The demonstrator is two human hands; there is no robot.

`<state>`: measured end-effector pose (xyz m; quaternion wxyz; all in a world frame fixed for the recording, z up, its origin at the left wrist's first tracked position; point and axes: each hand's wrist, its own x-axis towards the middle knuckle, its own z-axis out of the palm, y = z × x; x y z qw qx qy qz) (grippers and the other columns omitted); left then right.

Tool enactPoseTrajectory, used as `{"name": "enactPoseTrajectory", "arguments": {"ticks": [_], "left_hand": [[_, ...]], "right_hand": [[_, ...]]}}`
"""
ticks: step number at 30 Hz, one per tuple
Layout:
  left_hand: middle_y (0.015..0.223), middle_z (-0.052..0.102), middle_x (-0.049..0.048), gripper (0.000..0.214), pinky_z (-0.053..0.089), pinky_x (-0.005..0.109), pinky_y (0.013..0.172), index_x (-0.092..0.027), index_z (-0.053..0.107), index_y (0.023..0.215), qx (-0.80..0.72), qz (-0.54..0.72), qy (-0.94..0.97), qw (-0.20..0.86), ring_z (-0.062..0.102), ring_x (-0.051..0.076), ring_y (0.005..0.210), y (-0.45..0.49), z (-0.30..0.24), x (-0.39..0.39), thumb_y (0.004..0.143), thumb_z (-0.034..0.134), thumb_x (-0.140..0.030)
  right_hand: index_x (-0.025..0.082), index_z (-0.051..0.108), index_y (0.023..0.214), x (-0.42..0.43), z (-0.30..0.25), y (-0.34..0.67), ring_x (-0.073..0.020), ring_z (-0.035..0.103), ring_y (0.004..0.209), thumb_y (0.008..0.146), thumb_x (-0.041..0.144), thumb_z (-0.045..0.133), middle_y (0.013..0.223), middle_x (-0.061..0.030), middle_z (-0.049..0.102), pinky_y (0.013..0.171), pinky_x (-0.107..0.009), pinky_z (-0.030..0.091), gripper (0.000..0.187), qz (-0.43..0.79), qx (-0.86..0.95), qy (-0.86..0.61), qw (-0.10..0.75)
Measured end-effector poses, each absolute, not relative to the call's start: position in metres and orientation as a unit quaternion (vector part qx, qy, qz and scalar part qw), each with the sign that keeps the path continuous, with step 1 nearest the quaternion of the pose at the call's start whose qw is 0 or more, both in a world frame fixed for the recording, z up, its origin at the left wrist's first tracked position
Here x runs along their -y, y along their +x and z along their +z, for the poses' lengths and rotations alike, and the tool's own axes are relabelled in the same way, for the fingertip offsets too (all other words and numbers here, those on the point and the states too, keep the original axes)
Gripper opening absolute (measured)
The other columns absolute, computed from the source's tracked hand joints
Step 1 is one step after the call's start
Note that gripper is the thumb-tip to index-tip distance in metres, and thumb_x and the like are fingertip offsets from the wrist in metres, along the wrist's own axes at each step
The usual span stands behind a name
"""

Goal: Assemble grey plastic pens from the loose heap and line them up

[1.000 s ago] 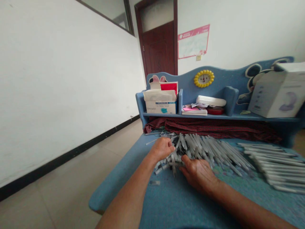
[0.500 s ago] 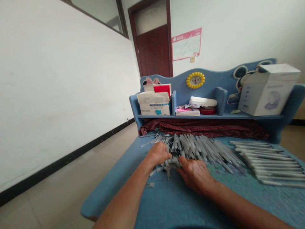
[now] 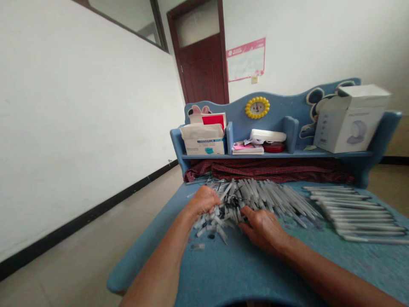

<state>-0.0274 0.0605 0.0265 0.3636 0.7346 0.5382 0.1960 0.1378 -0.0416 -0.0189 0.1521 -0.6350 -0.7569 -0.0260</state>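
My left hand point(image 3: 205, 200) is closed, its fingertips at the left side of a loose heap of small clear pen caps point(image 3: 219, 221). What it pinches, if anything, is hidden. Curled at the heap's right side is my right hand point(image 3: 263, 228), thumb and forefinger close together among the small parts; I cannot make out what is between them. Behind both hands lies a fanned pile of clear pen barrels point(image 3: 275, 196), with black bits near its left end. One loose cap point(image 3: 198, 246) rests nearer me on the blue desk point(image 3: 223, 273).
A row of pens point(image 3: 361, 213) lies on the right of the desk. At the back, a folded checked cloth point(image 3: 271, 169) runs under a shelf point(image 3: 239, 157) with a mask box point(image 3: 206, 145), papers point(image 3: 247, 149) and a white carton point(image 3: 348, 123). A white wall stands left.
My left hand has shifted a little left and away from my right hand, exposing more of the caps between them. The view has moved slightly too.
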Motion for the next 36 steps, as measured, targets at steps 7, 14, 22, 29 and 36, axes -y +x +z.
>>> {"name": "enactPoseTrajectory", "arguments": {"ticks": [7,14,22,29,36], "left_hand": [[0.029,0.041,-0.0065,0.01,0.025,0.018,0.036,-0.015,0.052,0.051,-0.561,0.214,0.731,0.324,0.037,0.007,0.03,-0.032,0.036,-0.062,0.059,0.053,-0.01],[0.031,0.041,-0.0086,0.005,0.024,0.017,0.037,-0.015,0.054,0.063,-0.516,0.289,0.708,0.385,0.034,0.006,0.029,-0.03,0.035,-0.059,0.064,0.051,-0.011],[0.038,0.046,-0.0078,0.005,0.03,0.018,0.04,-0.015,0.055,0.069,-0.437,0.248,0.774,0.384,0.04,0.007,0.033,-0.026,0.032,-0.052,0.066,0.053,-0.018],[0.05,0.055,-0.0006,0.01,0.034,0.02,0.052,-0.015,0.06,0.064,-0.542,0.219,0.805,0.1,0.052,0.012,0.053,-0.044,0.036,-0.073,0.065,0.051,-0.012],[0.05,0.05,-0.0027,0.01,0.033,0.019,0.053,-0.016,0.06,0.065,-0.505,0.248,0.821,0.091,0.048,0.011,0.052,-0.043,0.038,-0.07,0.067,0.051,-0.015]], "right_hand": [[0.021,0.054,0.095,0.041,-0.019,0.141,-0.0202,0.065,0.069,0.083,0.031,0.046,0.072,-0.0054,0.069,0.055,-0.025,0.033,0.018,-0.027,0.748,-0.644,0.158],[0.021,0.057,0.091,0.048,-0.022,0.133,-0.0194,0.064,0.064,0.083,0.029,0.044,0.07,-0.0055,0.068,0.054,-0.025,0.033,0.017,-0.028,0.777,-0.602,0.181],[0.019,0.057,0.081,0.03,-0.019,0.151,-0.0119,0.05,0.046,0.081,0.037,0.045,0.05,0.0032,0.054,0.045,-0.021,0.031,0.021,0.174,0.654,-0.602,0.425],[0.018,0.054,0.083,0.019,-0.022,0.169,-0.011,0.047,0.041,0.077,0.037,0.049,0.046,0.0053,0.052,0.041,-0.02,0.033,0.02,0.272,0.602,-0.59,0.465],[0.017,0.057,0.087,0.019,-0.021,0.169,-0.0109,0.049,0.041,0.077,0.036,0.05,0.046,0.0047,0.054,0.042,-0.02,0.034,0.022,0.219,0.619,-0.596,0.462]]}}
